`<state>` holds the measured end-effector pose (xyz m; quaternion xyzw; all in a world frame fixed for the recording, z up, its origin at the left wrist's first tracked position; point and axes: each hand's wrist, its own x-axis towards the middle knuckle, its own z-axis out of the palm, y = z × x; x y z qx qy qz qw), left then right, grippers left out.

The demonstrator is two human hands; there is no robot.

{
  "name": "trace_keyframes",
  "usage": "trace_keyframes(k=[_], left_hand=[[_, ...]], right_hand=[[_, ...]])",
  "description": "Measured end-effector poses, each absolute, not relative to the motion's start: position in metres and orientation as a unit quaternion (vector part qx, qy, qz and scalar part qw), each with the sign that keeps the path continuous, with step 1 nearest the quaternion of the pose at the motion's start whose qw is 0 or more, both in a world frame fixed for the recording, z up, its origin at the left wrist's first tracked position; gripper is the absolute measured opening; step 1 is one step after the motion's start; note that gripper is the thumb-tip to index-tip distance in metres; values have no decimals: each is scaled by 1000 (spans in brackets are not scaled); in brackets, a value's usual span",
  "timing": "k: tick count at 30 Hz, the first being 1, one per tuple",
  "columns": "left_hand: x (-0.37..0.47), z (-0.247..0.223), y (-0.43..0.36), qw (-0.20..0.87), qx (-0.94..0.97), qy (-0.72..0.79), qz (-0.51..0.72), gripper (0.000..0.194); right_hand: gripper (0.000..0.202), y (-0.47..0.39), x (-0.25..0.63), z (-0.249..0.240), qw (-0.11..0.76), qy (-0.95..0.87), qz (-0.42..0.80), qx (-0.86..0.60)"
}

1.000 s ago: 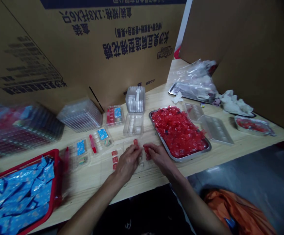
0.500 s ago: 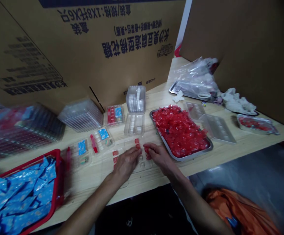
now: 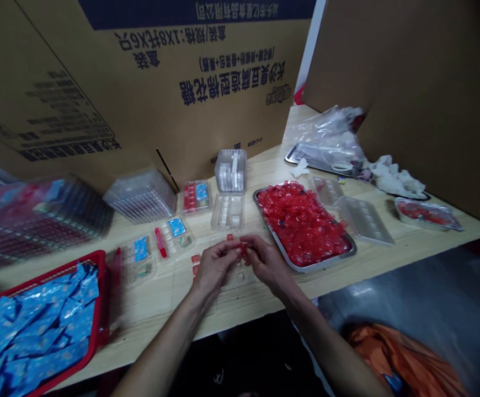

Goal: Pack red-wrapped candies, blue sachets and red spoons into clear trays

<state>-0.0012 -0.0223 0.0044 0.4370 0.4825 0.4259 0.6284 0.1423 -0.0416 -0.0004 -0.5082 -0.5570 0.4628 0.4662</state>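
Over a clear plastic tray [image 3: 240,280], my left hand [image 3: 215,267] and my right hand [image 3: 268,263] meet at the fingertips. Pinched between them are small, shiny red translucent pieces [image 3: 243,251], partly covered by the fingers. Both hands are closed. A red piece [image 3: 229,237] sits in the tray's upper compartment, while clear shapes show in lower ones. Left of my left hand lies another clear tray with red pieces [image 3: 195,258] in a column. A metal tray [image 3: 350,253] heaped with the same red pieces stands close to the right of my right hand.
At the left is a red basket [image 3: 99,292] of blue packets. Filled clear trays [image 3: 140,251], stacked trays [image 3: 143,196] and a clear box [image 3: 232,171] line the back before a large carton [image 3: 140,110]. Plastic bags [image 3: 331,135] and a foil dish [image 3: 428,215] sit at right.
My hands have come together at the fingertips; they were slightly apart, with red pieces in the right fingers. The whole view has shifted slightly.
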Motion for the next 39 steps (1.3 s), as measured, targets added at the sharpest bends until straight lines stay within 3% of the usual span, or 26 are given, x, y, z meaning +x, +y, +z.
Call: trace_keyframes(k=[6,14,17,22,25,30,39], left_hand=[[-9,4,-25,551,494,494,456,33],[-14,6,-26,552,531,467,442,38],[-13,1,-28,533,540,483,437,27],[-7,1,-30,541,517,464,473,39],[-5,5,-30,587,478,446,478,38],[-9,14,-29,660,412,403,482,38],[-22,26,-25,691,414,401,436,35]], right_hand=[[11,-41,146,5,432,-608,415,-521],[4,-38,145,15,401,-653,354,-536],[8,-35,144,19,376,-646,363,-555],[9,-34,140,23,381,-624,367,-575],[3,-35,135,18,421,-565,438,-558],[20,-36,131,12,487,-440,585,-477],[14,-40,140,25,435,-546,583,-416]])
